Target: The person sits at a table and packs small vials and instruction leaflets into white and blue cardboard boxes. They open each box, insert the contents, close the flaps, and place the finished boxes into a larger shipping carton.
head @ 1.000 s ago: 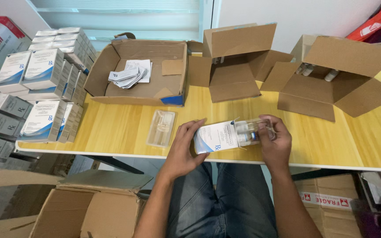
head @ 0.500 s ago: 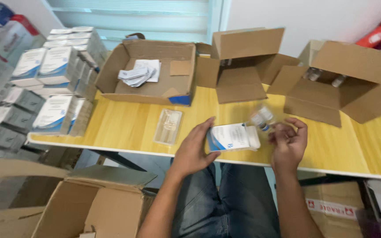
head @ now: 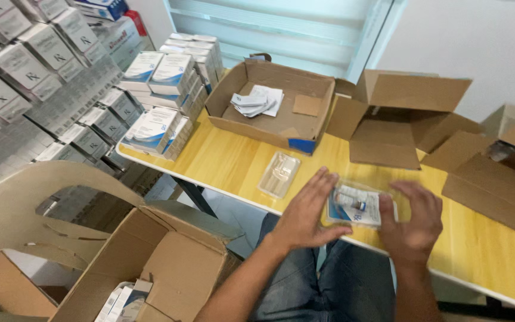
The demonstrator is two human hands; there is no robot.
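My left hand (head: 306, 210) and my right hand (head: 413, 219) rest on either side of a small white and blue carton (head: 354, 207) lying flat on the yellow table (head: 227, 161) near its front edge. A small vial lies on top of the carton, between my fingers. Both hands touch the carton's ends; the fingers are spread. A clear plastic blister tray (head: 279, 174) lies just left of my left hand.
An open cardboard box with folded paper leaflets (head: 271, 106) stands at the back. Two more open boxes (head: 402, 116) (head: 502, 167) stand to the right. Stacks of white and blue cartons (head: 161, 101) fill the table's left end. A floor box (head: 150, 268) holds cartons.
The view has swung left and down. The carton and vial, held up between both hands before, now lie flat on the table under my fingers.
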